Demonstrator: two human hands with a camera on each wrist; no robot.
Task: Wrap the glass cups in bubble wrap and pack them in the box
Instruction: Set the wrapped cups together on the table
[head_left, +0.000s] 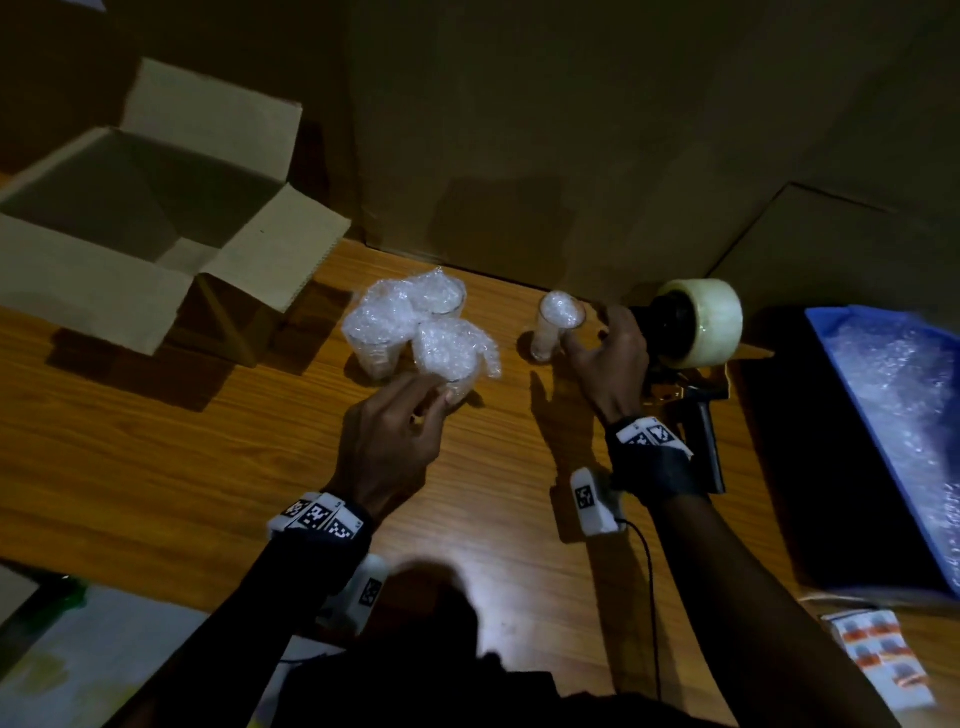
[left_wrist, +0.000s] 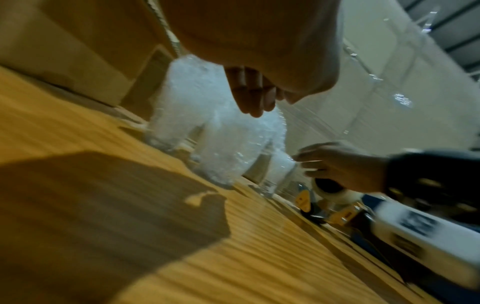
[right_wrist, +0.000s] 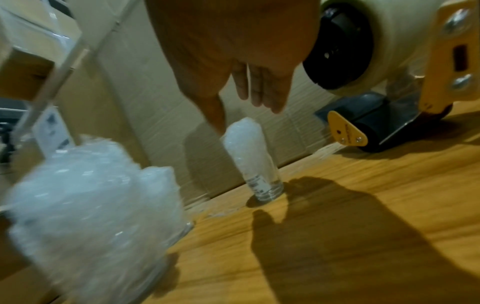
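Three stuffed cups (head_left: 415, 332) stand mid-frame on the surface (head_left: 208, 441) with a tall glass (head_left: 553, 325) beside them, my left hand (head_left: 392, 441) and right hand (head_left: 610, 358) reaching with fingers loosely apart, holding nothing, presumably to lift them toward the box (head_left: 104, 280) at upper left, whose visible inside is bare.

This looks like a dim packing or stockroom corner, judging by the wood-grain table (head_left: 156, 467), tall brown cardboard cartons (head_left: 519, 130) walling it in beyond both hands, an open cardboard box (head_left: 104, 291) far left of them, and a tape dispenser with a clear roll (head_left: 696, 322) just right of them.
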